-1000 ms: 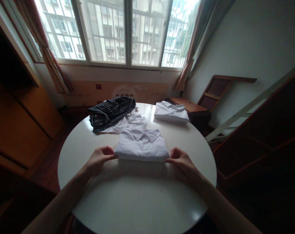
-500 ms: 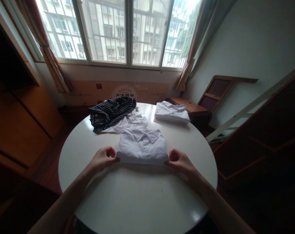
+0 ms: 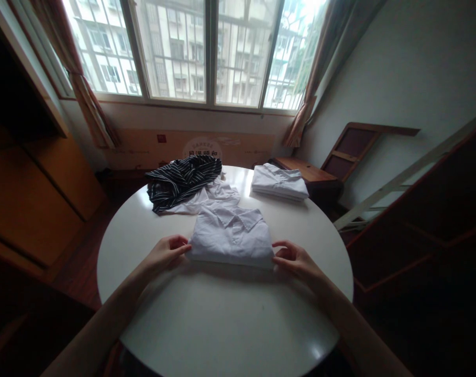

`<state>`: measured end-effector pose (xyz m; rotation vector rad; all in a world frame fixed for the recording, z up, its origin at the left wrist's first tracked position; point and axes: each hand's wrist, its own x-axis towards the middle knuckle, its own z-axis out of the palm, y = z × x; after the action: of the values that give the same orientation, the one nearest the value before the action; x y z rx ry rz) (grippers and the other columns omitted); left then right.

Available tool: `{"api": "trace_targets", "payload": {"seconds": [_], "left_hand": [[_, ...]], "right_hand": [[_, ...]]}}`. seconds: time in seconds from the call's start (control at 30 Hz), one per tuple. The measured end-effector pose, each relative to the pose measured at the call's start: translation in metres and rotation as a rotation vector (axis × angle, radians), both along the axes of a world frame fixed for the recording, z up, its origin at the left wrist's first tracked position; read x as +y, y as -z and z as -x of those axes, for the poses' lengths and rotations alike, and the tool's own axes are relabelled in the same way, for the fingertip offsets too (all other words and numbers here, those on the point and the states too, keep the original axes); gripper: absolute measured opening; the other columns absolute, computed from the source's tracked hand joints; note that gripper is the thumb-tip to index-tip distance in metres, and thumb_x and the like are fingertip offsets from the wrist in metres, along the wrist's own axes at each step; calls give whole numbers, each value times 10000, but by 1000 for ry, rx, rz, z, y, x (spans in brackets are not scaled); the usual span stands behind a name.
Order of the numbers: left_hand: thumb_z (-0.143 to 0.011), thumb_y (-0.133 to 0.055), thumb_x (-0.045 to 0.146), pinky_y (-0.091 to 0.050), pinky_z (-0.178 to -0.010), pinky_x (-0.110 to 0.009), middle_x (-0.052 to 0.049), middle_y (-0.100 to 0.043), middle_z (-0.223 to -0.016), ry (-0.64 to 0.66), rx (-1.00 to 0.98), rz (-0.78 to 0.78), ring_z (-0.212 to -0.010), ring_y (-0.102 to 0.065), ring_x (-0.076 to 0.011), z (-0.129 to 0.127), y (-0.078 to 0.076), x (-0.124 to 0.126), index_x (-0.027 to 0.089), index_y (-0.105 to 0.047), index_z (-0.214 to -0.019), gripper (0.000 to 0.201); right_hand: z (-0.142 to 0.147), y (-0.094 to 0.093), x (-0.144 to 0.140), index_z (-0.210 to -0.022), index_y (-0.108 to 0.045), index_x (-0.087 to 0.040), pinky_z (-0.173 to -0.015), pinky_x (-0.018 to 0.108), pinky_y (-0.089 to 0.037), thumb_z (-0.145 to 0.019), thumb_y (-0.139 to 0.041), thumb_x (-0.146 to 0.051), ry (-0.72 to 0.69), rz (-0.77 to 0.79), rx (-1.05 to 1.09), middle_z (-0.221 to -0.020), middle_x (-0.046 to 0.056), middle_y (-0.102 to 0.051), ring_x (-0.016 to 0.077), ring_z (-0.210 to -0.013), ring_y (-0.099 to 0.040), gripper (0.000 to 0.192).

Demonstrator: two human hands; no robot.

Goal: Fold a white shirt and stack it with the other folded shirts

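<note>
A folded white collared shirt (image 3: 232, 238) lies in the middle of the round white table (image 3: 222, 324), collar towards the window. My left hand (image 3: 166, 251) pinches its near left corner between thumb and fingers. At the near right corner, my right hand (image 3: 296, 260) grips the shirt's edge in the same way. The shirt rests flat on the tabletop between both hands.
Behind the shirt lie a crumpled white garment (image 3: 206, 196) and a dark striped garment (image 3: 180, 178). A second folded white shirt (image 3: 279, 183) sits at the table's far right. A wooden cabinet (image 3: 33, 173) stands left; wooden furniture (image 3: 340, 157) stands right by the wall.
The hands stay at the shirt's near corners; the fingers have shifted slightly along the edge. The camera view has drifted a little, and the shirt has barely moved.
</note>
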<state>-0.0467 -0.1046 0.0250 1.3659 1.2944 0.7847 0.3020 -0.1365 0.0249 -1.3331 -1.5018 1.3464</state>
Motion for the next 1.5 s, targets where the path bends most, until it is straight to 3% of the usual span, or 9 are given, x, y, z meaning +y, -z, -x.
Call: {"api": "trace_targets", "payload": {"seconds": [0.2,0.37,0.47,0.57,0.73,0.9,1.03,1.23,1.5], "left_hand": [[-559,-657,425,-284,-368,-190,49,-518,-511,-68,58,-36,-375,-434,-80,-3,6,5,153,-490,-759,376],[-604,-608,480,-349,-409,-210,15,-567,-609,-167,13,25,-435,-482,-93,-7,2,14,150,-499,-812,405],[-620,-598,492,-365,-425,-224,-4,-584,-666,-191,-2,48,-458,-500,-104,-11,1,23,149,-503,-856,428],[-610,-614,466,-373,-460,-234,-22,-590,-668,-149,93,-45,-522,-524,-130,-13,6,31,135,-540,-828,403],[-606,-608,449,-370,-512,-235,-13,-566,-620,-168,307,-288,-579,-512,-141,-12,13,36,139,-560,-668,319],[-633,-542,520,-302,-408,-228,19,-500,-496,-133,261,-83,-434,-451,-127,-17,3,42,144,-566,-691,381],[-612,-553,493,-299,-419,-215,22,-495,-503,-114,148,-120,-466,-444,-118,-23,5,55,132,-578,-670,366],[-554,-595,414,-325,-460,-217,10,-524,-545,-93,96,-170,-508,-445,-113,-22,20,68,109,-581,-636,316],[-566,-601,401,-302,-431,-207,28,-495,-529,-91,46,-114,-459,-412,-90,-23,15,62,110,-577,-663,308]], "right_hand": [[4,4,4,-819,-510,-161,-450,202,-316,-635,-664,-367,30,-82,-50,-591,-40,-511,82,-505,-449,316],[10,0,20,-837,-498,-158,-457,218,-362,-606,-666,-451,167,102,72,-618,-17,-563,98,-500,-508,409],[13,-3,29,-878,-503,-159,-524,241,-429,-578,-718,-375,210,185,155,-691,15,-615,123,-563,-572,427],[14,-5,34,-934,-508,-158,-569,261,-463,-546,-755,-305,205,193,192,-744,43,-650,153,-622,-611,483],[14,-5,39,-872,-532,-149,-490,222,-433,-496,-785,-253,276,107,60,-614,-1,-619,130,-546,-582,465],[17,-10,46,-770,-591,-131,-463,197,-433,-605,-731,-266,275,194,20,-650,23,-630,103,-520,-561,256],[17,-13,57,-757,-639,-123,-588,193,-487,-688,-664,-209,247,206,148,-752,50,-665,107,-626,-602,113],[13,-8,65,-806,-637,-113,-608,197,-509,-626,-693,-102,286,180,203,-761,56,-678,115,-638,-620,188],[11,-10,64,-763,-662,-120,-593,186,-494,-603,-718,-136,242,230,226,-780,61,-674,109,-633,-604,170]]}}
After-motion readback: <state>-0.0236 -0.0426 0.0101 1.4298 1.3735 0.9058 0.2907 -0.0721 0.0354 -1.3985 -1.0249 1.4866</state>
